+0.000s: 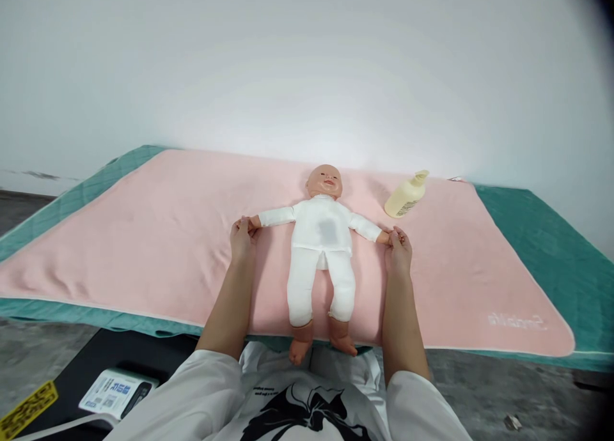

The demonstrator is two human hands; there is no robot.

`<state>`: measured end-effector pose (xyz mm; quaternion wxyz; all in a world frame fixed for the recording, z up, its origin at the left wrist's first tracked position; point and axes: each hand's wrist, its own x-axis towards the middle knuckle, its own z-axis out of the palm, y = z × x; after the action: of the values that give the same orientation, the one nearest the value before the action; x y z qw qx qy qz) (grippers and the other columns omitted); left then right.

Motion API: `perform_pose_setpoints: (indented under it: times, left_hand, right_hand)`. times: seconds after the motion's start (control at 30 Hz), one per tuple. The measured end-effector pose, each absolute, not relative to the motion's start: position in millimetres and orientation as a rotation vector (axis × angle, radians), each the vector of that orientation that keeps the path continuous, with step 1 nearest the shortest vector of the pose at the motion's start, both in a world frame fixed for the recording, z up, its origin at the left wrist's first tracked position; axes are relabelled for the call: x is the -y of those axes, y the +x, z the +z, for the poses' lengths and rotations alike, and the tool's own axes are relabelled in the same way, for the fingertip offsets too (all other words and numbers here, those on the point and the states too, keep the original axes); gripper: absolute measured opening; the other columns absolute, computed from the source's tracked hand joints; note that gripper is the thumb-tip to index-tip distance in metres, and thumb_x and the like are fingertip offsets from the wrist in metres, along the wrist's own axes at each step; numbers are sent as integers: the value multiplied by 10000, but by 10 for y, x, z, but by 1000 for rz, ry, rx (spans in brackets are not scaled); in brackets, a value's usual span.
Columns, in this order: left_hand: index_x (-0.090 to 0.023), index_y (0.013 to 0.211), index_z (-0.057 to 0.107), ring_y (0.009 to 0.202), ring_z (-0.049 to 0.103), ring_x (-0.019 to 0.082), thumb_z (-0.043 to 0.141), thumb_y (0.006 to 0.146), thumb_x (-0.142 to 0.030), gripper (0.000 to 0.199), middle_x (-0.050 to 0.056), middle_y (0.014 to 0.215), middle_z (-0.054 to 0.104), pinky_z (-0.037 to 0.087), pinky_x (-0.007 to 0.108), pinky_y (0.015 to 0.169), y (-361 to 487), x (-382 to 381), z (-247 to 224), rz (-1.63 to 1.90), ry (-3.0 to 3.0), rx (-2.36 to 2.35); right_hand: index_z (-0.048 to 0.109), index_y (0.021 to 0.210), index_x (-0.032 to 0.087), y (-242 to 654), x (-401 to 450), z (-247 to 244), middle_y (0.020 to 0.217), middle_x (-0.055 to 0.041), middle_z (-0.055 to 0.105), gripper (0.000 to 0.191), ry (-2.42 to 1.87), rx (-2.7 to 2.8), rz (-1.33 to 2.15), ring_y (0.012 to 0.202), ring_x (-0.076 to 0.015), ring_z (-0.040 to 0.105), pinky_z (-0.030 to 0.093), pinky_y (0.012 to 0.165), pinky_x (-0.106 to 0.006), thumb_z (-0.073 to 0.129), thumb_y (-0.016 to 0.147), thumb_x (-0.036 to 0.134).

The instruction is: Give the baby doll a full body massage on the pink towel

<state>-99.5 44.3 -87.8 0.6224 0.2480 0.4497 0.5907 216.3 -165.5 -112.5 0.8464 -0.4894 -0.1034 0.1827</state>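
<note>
A baby doll (322, 230) in a white top and trousers lies on its back on a pink mat (182, 236), its bare feet reaching the near edge. Both of its arms are stretched out sideways. My left hand (243, 238) is closed around the doll's hand at the left of the picture. On the other side, my right hand (400, 246) pinches the doll's other hand. A greyish damp-looking patch shows on the chest of the top. Up and right of my right hand stands a pale yellow pump bottle (407, 195).
Under the pink mat a green quilted cover (551, 249) shows at both sides. A white wall (307, 64) rises behind the table. Below left, a white box-like device (118, 392) with a cable sits on a black surface (148, 351).
</note>
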Motion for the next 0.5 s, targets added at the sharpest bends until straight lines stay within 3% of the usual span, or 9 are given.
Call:
perform_pose_setpoints:
  times: [0.5]
  left_hand:
    - [-191, 797, 555, 779, 654, 152, 478, 965, -288, 208, 39, 821, 620, 554, 330, 814, -984, -445, -846, 1349, 552, -1059]
  right_hand:
    - [612, 938, 188, 2147, 1662, -1117, 847, -14, 682, 250, -1043, 249, 371, 872, -160, 652, 450, 1028, -481, 730, 780, 341]
